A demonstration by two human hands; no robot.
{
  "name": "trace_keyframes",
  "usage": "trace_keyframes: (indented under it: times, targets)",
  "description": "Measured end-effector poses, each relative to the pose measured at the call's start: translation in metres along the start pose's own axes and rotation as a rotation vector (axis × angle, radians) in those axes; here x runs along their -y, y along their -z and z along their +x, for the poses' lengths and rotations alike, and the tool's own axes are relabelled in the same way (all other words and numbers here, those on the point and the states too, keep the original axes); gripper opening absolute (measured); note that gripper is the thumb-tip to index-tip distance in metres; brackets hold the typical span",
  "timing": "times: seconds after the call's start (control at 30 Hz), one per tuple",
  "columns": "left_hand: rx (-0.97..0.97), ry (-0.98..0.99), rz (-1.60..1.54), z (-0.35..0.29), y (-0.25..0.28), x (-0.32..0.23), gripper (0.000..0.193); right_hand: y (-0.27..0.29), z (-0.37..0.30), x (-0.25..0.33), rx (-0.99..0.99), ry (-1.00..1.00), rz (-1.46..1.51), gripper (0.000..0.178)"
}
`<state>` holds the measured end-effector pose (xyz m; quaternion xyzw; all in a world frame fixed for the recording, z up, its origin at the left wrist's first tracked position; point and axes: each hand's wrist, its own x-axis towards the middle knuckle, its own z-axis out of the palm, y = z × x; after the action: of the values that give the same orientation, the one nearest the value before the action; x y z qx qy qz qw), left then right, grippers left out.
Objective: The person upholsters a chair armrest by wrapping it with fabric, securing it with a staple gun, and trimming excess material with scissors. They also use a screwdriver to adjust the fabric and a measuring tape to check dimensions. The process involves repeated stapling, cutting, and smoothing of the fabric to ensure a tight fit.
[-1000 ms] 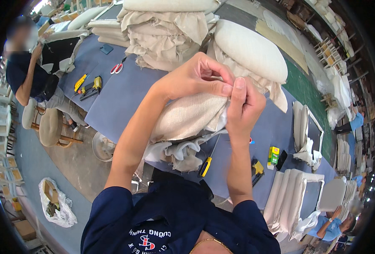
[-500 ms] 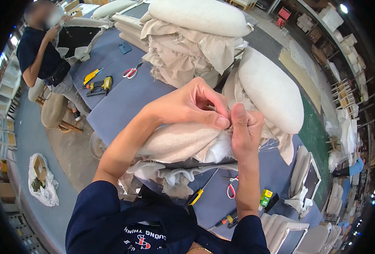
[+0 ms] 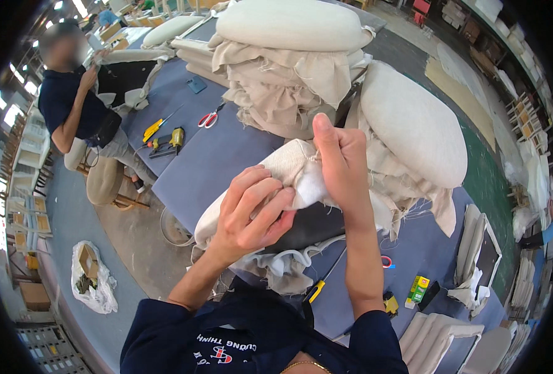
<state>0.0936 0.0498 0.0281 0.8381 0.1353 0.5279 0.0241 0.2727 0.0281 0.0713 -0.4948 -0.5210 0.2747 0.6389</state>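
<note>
In front of me a seat cushion lies bottom up, with beige cover fabric [image 3: 287, 161], a tuft of white padding [image 3: 311, 187] and a black underside [image 3: 311, 225]. The fingers of my left hand [image 3: 251, 212] are curled over the cover and press it beside the padding. At the far corner of the cushion, my right hand [image 3: 343, 163] is closed on the edge of the fabric, thumb pointing up. What its folded fingers pinch is partly hidden. Loose frayed fabric [image 3: 283, 274] hangs along the near side.
Behind are stacked beige cushions [image 3: 289, 25] and another cushion [image 3: 410, 124]. Red-handled scissors [image 3: 208, 119], a staple gun [image 3: 168, 144] and a yellow screwdriver [image 3: 153, 130] lie left. Another screwdriver [image 3: 316, 291] and a green-yellow box [image 3: 417, 291] are nearer. A co-worker [image 3: 80, 103] holds a panel.
My left hand has left its place beside my right thumb and come down and left onto the cover. My right hand stays at the corner, and more padding and black underside show.
</note>
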Motion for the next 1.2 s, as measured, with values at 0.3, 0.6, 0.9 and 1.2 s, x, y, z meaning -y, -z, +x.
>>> trace_keyframes:
  times: [0.3, 0.6, 0.9, 1.2]
  targets:
    - [-0.224, 0.088, 0.03, -0.046, 0.04, -0.046, 0.041, -0.042, -0.053, 0.044, 0.032, 0.058, -0.126, 0.058]
    - [-0.421, 0.194, 0.063, -0.079, 0.072, -0.061, 0.023, -0.094, -0.088, 0.064, 0.083, 0.22, -0.388, 0.055]
    - [-0.744, 0.611, -0.569, -0.06, 0.082, -0.057, 0.015, -0.112, -0.066, 0.06, 0.273, 0.334, -0.518, 0.057]
    - [-0.118, 0.502, -0.026, -0.038, 0.095, 0.004, 0.071, -0.104, -0.037, 0.055, 0.396, 0.056, -0.294, 0.061]
